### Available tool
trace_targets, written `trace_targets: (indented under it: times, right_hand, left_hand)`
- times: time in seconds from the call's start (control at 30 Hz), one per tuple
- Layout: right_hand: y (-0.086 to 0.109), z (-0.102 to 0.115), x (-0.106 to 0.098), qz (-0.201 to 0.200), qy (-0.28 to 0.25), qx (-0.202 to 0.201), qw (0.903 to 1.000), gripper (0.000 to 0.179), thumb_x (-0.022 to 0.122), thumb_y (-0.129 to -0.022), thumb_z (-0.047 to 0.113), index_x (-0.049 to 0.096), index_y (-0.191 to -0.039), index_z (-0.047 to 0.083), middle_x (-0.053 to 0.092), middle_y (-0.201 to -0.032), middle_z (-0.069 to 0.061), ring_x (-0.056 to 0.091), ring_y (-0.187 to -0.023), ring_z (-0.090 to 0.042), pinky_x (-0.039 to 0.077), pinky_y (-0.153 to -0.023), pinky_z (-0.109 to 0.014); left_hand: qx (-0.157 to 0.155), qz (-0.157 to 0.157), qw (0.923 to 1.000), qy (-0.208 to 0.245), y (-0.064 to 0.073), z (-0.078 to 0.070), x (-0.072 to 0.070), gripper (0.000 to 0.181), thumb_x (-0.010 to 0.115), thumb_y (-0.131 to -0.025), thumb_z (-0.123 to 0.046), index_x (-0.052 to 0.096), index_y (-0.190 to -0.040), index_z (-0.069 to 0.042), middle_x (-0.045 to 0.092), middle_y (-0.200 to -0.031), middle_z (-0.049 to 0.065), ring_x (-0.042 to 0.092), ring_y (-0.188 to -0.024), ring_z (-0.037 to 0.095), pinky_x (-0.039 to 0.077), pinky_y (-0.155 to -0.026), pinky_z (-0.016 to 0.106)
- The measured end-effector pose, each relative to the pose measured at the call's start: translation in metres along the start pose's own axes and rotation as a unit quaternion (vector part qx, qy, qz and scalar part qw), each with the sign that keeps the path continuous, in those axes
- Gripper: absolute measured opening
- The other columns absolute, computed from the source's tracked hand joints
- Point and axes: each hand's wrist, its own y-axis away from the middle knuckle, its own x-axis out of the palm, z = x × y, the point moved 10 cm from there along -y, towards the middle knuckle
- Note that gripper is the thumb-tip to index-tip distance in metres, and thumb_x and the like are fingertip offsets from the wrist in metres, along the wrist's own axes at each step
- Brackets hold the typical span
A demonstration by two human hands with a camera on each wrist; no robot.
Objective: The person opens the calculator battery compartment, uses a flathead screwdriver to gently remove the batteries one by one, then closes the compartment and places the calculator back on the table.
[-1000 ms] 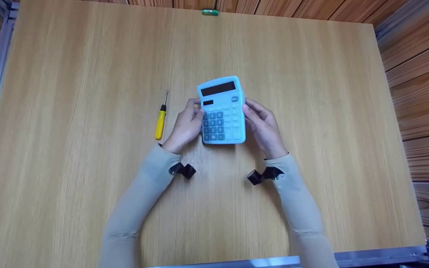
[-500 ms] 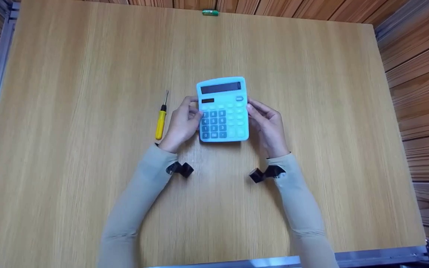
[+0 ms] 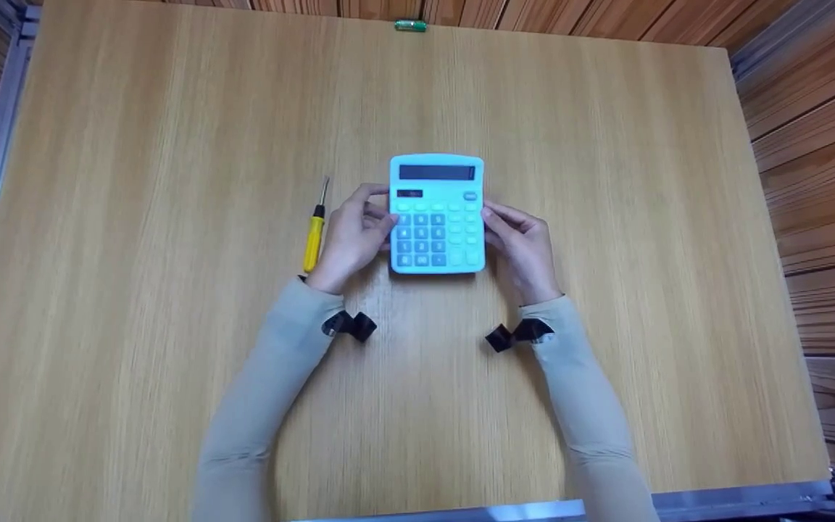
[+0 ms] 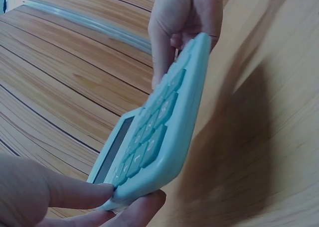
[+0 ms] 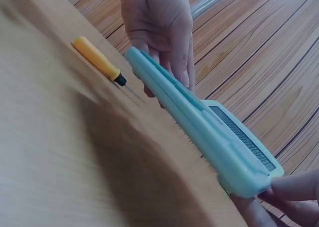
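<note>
A light blue calculator (image 3: 437, 217) is held face up between both hands, its dark display toward the far side. My left hand (image 3: 356, 235) grips its left edge, thumb on the front beside the number keys and fingers behind. On the opposite edge, my right hand (image 3: 522, 246) pinches it between thumb and fingers. Both wrist views show the calculator (image 4: 164, 122) raised off the table, with its shadow below. The right wrist view shows the calculator's (image 5: 194, 125) side edge; its back is mostly hidden.
Left of the left hand lies a screwdriver (image 3: 314, 235) with a yellow handle, its tip pointing away. A green battery (image 3: 410, 26) lies at the far edge of the wooden table (image 3: 606, 181). Wood-panelled walls (image 3: 816, 181) stand behind and to the right.
The calculator has turned from a slant to squarely facing the camera and shifted slightly right. Digits now show on its display. Both hands keep their hold.
</note>
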Motion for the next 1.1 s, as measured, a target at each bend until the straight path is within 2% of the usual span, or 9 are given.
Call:
trace_targets:
  times: [0.13,0.4,0.63,0.87,1.1]
  right_hand:
    - [-0.001,-0.003,0.000,0.002,0.047,0.015,0.9988,0.035,0.068,-0.089,0.014,0.065,-0.122,0.003,0.070,-0.110,-0.005,0.068,-0.095,-0.012,0.054,-0.083,-0.024]
    - [-0.002,-0.003,0.007,0.025,0.106,0.014,0.9939,0.037,0.059,-0.093,0.005,0.058,-0.130,0.001,0.061,-0.128,-0.016,0.063,-0.105,-0.013,0.051,-0.089,-0.025]
    - [-0.002,-0.007,0.010,0.036,0.109,0.024,0.9931,0.040,0.057,-0.092,-0.001,0.054,-0.132,0.000,0.059,-0.130,-0.018,0.060,-0.115,-0.019,0.049,-0.094,-0.027]
    - [-0.005,-0.014,0.008,0.027,0.138,0.042,0.9892,0.042,0.059,-0.091,-0.002,0.056,-0.132,0.002,0.060,-0.130,-0.017,0.060,-0.114,-0.019,0.049,-0.094,-0.026]
    - [-0.007,-0.014,0.009,0.030,0.156,0.032,0.9869,0.042,0.060,-0.090,-0.003,0.056,-0.132,0.001,0.061,-0.128,-0.017,0.060,-0.114,-0.019,0.049,-0.093,-0.024]
  left_hand:
    - [-0.008,-0.003,0.9999,-0.005,-0.002,0.001,0.000,0.045,0.056,-0.096,-0.008,0.045,-0.140,-0.013,0.059,-0.109,0.014,0.063,-0.092,0.022,0.056,-0.078,0.035]
    - [-0.008,-0.015,0.9996,-0.024,-0.004,0.003,0.001,0.050,0.056,-0.094,-0.003,0.046,-0.142,-0.011,0.060,-0.110,0.014,0.062,-0.091,0.021,0.055,-0.075,0.029]
    - [-0.004,-0.008,0.9980,-0.063,-0.006,0.005,0.003,0.053,0.055,-0.094,-0.001,0.041,-0.144,-0.006,0.060,-0.114,0.015,0.061,-0.098,0.023,0.051,-0.085,0.029]
    - [0.003,-0.011,0.9959,-0.090,-0.009,0.008,0.007,0.052,0.053,-0.094,0.001,0.041,-0.144,-0.003,0.061,-0.106,0.015,0.058,-0.089,0.021,0.050,-0.077,0.027]
    - [0.002,-0.021,0.9937,-0.110,-0.010,0.012,0.008,0.052,0.054,-0.093,0.001,0.041,-0.144,-0.002,0.062,-0.103,0.014,0.056,-0.086,0.020,0.046,-0.073,0.025]
